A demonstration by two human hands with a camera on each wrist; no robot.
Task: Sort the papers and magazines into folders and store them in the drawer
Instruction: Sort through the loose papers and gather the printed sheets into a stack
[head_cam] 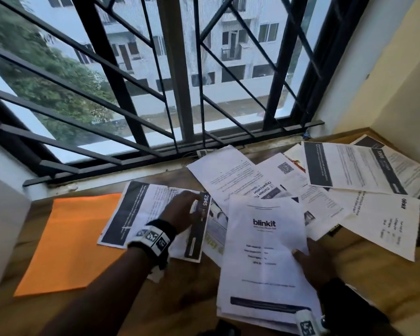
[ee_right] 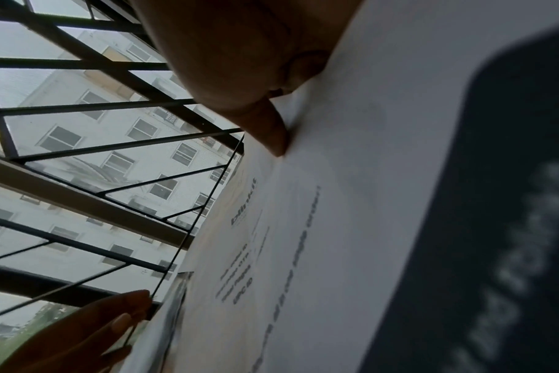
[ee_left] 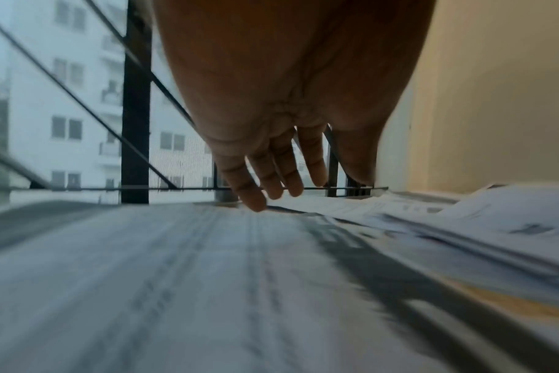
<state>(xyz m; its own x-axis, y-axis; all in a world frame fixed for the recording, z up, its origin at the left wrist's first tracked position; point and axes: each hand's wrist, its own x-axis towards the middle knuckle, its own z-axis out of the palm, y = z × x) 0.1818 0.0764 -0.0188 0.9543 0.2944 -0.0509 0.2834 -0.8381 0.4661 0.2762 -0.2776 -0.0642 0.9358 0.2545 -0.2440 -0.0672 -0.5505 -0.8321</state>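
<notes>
left hand (head_cam: 183,210): it lies on a printed sheet (head_cam: 141,214) that has a dark strip down one side. in the left wrist view the fingers (ee_left: 256,199) are nearly straight and only the tips touch the paper. it does not grip anything.
right hand (head_cam: 312,259): it holds a small stack of white papers (head_cam: 262,258). the top page says "blinkit". the thumb (ee_right: 272,133) presses on top. the other fingers are hidden under the stack.
other papers: lots of loose sheets (head_cam: 349,180) lie spread on the bench (head_cam: 364,270), one over the next, up to the wall by the window.
folder: an orange folder (head_cam: 70,243) lies flat on the left, just beside the printed sheet. it looks closed, with nothing on it.
drawer: i can not see it.
how far: i think the sorting has just begun.
what could go wrong: the stack is held at one edge only, so pages could slip out and fall. flat fingers may slide the printed sheet but not lift it. sheets that lie on each other could come up together and mix the piles.
</notes>
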